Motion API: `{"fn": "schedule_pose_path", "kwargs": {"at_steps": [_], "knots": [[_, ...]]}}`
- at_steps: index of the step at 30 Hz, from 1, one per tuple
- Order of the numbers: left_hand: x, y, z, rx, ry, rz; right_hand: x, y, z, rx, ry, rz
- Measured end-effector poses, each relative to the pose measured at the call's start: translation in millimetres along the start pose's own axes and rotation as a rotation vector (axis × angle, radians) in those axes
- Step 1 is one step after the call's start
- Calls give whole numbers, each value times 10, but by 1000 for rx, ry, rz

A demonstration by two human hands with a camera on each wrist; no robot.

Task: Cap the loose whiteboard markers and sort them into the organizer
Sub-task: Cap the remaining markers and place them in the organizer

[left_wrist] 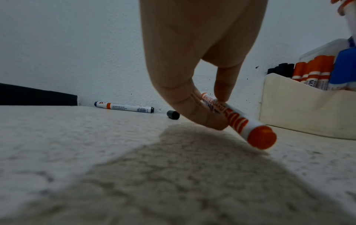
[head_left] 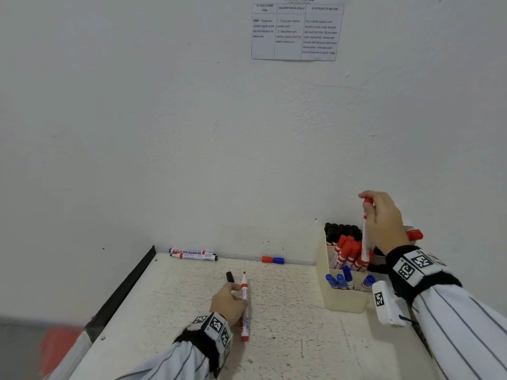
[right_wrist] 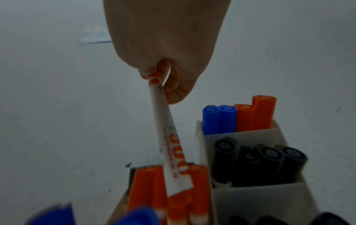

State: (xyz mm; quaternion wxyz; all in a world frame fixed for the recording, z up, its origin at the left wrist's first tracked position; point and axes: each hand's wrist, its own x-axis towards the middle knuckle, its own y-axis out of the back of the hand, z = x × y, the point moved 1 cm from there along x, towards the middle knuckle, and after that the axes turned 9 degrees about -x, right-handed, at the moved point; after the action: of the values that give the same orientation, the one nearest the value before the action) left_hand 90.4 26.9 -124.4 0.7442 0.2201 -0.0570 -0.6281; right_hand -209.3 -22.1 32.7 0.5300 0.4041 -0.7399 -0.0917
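The right hand [head_left: 384, 218] is grasping a capped red marker [head_left: 366, 231] upright, long axis vertical, directly above the organizer [head_left: 343, 297] and its red compartment, while the left hand [head_left: 227, 303], well left of the organizer, is pinching an uncapped red marker [head_left: 245, 305] on the bench [head_left: 288, 338].

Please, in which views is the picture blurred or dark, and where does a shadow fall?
Head view: sharp, evenly lit. Left wrist view: the left hand casts a broad shadow on the table. Right wrist view: dim; blue caps at the bottom edge are blurred.
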Motion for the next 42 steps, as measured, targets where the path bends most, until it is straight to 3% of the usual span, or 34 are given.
{"fn": "schedule_pose_path", "kwargs": {"at_steps": [3, 7, 13, 17, 22, 27, 31, 33, 35, 37, 40, 42], "knots": [[-3, -45, 16, 28, -5, -22, -101, -24, 57, -2, 34, -88], [-15, -92, 0, 39, -5, -27, -181, -76, 120, 29, 6, -99], [-26, -81, 10, 28, -3, -12, -260, -153, 173, -5, -27, -302], [-30, -50, 13, 12, -7, -1, -295, -172, 184, -3, -140, -369], [-28, -22, 0, -12, -12, 15, -355, -267, 204, -185, -170, -521], [-13, 57, -14, -52, 0, 62, -306, -299, 79, -201, -151, -430], [46, 181, -26, -61, -12, 119, -186, -289, -327, -86, -107, -253], [88, 285, -46, 5, -38, 136, -139, -364, -570, 29, -102, -236], [120, 402, -76, 45, -59, 137, -136, -546, -758, 139, -131, -323], [148, 491, -124, 97, -53, 120, -203, -809, -887, 162, -163, -541], [174, 576, -218, 146, -57, 118, -391, -1257, -942, 46, -162, -857], [185, 589, -249, 136, -65, 112, -507, -1527, -915, -33, -175, -962]]}}
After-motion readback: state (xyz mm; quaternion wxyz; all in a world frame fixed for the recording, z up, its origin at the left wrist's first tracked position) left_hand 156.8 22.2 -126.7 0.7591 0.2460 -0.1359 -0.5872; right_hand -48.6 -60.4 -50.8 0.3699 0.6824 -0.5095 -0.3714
